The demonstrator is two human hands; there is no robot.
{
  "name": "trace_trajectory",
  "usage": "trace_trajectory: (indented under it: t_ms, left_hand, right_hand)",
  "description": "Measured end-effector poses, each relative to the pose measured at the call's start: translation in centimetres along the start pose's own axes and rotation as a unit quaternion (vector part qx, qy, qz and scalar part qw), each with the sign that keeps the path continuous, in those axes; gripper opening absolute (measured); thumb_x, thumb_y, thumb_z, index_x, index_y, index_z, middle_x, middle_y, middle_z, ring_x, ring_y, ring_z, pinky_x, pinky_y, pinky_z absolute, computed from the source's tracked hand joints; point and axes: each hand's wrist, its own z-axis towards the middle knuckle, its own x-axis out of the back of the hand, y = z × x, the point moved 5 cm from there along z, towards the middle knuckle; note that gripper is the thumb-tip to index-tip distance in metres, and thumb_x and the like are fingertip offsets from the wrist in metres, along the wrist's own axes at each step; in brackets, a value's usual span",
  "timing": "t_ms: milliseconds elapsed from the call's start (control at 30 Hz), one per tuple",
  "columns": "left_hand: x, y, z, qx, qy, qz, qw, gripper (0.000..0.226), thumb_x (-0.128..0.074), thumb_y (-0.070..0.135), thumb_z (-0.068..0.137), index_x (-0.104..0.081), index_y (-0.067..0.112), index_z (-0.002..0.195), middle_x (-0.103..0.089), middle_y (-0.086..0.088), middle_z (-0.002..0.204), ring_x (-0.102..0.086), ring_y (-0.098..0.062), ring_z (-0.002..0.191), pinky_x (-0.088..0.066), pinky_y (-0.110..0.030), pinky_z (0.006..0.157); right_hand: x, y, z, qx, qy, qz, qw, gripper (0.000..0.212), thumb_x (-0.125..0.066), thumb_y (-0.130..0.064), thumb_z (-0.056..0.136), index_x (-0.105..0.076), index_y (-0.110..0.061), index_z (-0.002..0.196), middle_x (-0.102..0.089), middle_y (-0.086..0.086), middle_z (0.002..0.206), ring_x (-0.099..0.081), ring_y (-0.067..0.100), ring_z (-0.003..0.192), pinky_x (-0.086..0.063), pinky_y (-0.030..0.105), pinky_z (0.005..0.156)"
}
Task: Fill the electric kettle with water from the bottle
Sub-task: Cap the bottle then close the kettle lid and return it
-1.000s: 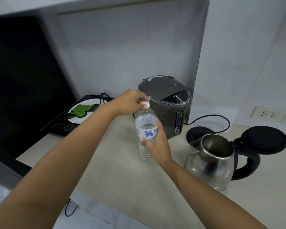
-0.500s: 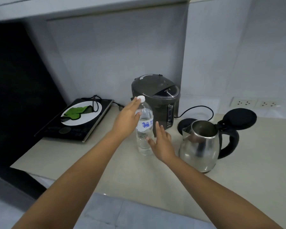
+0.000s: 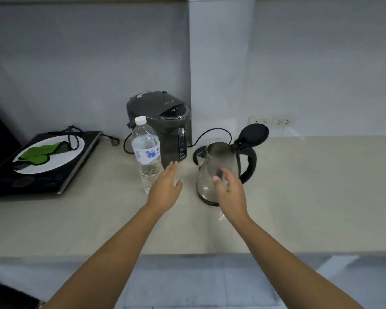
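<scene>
Bottle (image 3: 147,156) upright on bench (image 3: 310,186), capped, long axis vertical, just left of left hand (image 3: 165,189); kettle (image 3: 216,169) lid open, behind right hand (image 3: 231,192); both hands' fingers spread, holding nothing; left hand nearer bottle.

shiny steel kettle (image 3: 212,175), clear plastic bottle (image 3: 147,152), matt counter (image 3: 310,186)

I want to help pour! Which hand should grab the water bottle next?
The left hand. It is open right beside the bottle, which stands capped on the counter. The right hand is over by the open kettle, farther from the bottle.
</scene>
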Motion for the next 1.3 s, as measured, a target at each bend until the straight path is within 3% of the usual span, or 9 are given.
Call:
trace_trajectory:
  t_ms: [67,200,367,533,667,833,1033,1200,1300]
  left_hand:
    - [-1.4,0.6,0.7,0.016,-0.013,-0.018,1.0,0.072,-0.059,0.032,0.095,-0.024,0.015,0.155,-0.023,-0.002,0.161,-0.024,-0.017,0.147,-0.018,-0.024,0.114]
    - [-4.0,1.2,2.0,0.052,-0.047,-0.049,0.996,0.096,-0.067,0.047,0.086,-0.01,0.016,0.157,-0.012,0.0,0.164,-0.014,-0.015,0.15,-0.016,-0.028,0.118]
    - [-6.3,1.7,3.7,0.092,-0.069,-0.082,0.99,0.114,-0.074,0.055,0.076,-0.004,0.017,0.157,-0.006,0.003,0.165,-0.01,-0.014,0.15,-0.015,-0.033,0.121]
    - [-8.5,2.5,4.9,0.129,-0.072,-0.176,0.973,0.126,-0.083,0.054,0.065,-0.003,0.018,0.157,-0.008,0.002,0.164,-0.015,-0.018,0.15,-0.019,-0.04,0.121]
    - [-9.6,2.5,5.0,0.134,-0.078,-0.214,0.964,0.106,-0.083,0.053,0.063,-0.027,0.014,0.144,-0.041,-0.01,0.15,-0.041,-0.025,0.137,-0.034,-0.046,0.113]
    - [-9.8,2.8,4.7,0.1,-0.069,-0.232,0.965,0.051,-0.082,0.039,0.069,-0.048,0.029,0.106,-0.06,0.017,0.097,-0.056,0.01,0.095,-0.043,-0.024,0.086]
    - [-9.4,3.2,4.3,0.106,-0.079,-0.225,0.965,0.046,-0.081,0.04,0.073,-0.046,0.045,0.102,-0.056,0.045,0.092,-0.046,0.032,0.09,-0.038,0.004,0.069]
    - [-9.3,3.3,4.3,0.107,-0.08,-0.226,0.965,0.043,-0.08,0.044,0.071,-0.05,0.046,0.102,-0.056,0.041,0.096,-0.049,0.026,0.095,-0.038,-0.004,0.073]
    - [-9.5,3.1,4.2,0.11,-0.082,-0.232,0.963,0.048,-0.08,0.044,0.073,-0.045,0.049,0.106,-0.055,0.043,0.095,-0.05,0.026,0.094,-0.039,-0.004,0.072]
  right_hand:
    - [2.3,0.3,0.9,-0.014,0.04,0.023,0.999,0.038,-0.055,-0.031,0.098,-0.055,-0.024,0.135,-0.057,-0.008,0.133,-0.051,0.012,0.123,-0.043,0.041,0.106]
    - [6.0,0.8,3.5,-0.015,0.102,0.043,0.994,0.045,-0.057,-0.031,0.095,-0.047,-0.027,0.139,-0.051,-0.014,0.118,-0.051,0.015,0.113,-0.044,0.036,0.1]
    - [8.5,1.6,7.3,-0.024,0.119,0.016,0.992,0.064,-0.059,-0.034,0.095,-0.03,-0.024,0.151,-0.034,-0.009,0.153,-0.034,0.02,0.141,-0.032,0.044,0.115]
    - [8.8,2.4,10.2,0.006,0.088,-0.016,0.996,0.069,-0.057,-0.036,0.096,-0.023,-0.022,0.155,-0.021,-0.005,0.162,-0.018,0.016,0.148,-0.016,0.025,0.111]
    - [8.6,2.9,11.4,0.029,0.08,-0.035,0.996,0.069,-0.055,-0.037,0.097,-0.022,-0.023,0.155,-0.018,-0.005,0.163,-0.016,0.014,0.148,-0.014,0.023,0.109]
    - [8.4,2.0,12.0,0.101,0.074,-0.059,0.99,0.055,-0.047,-0.034,0.102,-0.03,-0.023,0.153,-0.023,-0.005,0.161,-0.021,0.011,0.146,-0.017,0.02,0.109]
    - [7.7,-0.6,12.9,0.202,0.059,-0.088,0.974,0.037,-0.044,-0.017,0.104,-0.049,-0.013,0.14,-0.042,0.005,0.15,-0.037,0.017,0.137,-0.027,0.025,0.11]
    - [7.5,-0.6,14.2,0.187,0.013,-0.078,0.979,0.049,-0.046,-0.028,0.095,-0.039,-0.026,0.143,-0.053,-0.014,0.127,-0.046,0.005,0.112,-0.032,0.011,0.089]
    - [7.3,-0.5,14.6,0.202,-0.016,-0.068,0.977,0.048,-0.044,-0.037,0.095,-0.043,-0.025,0.141,-0.056,-0.013,0.124,-0.048,0.006,0.11,-0.034,0.012,0.089]
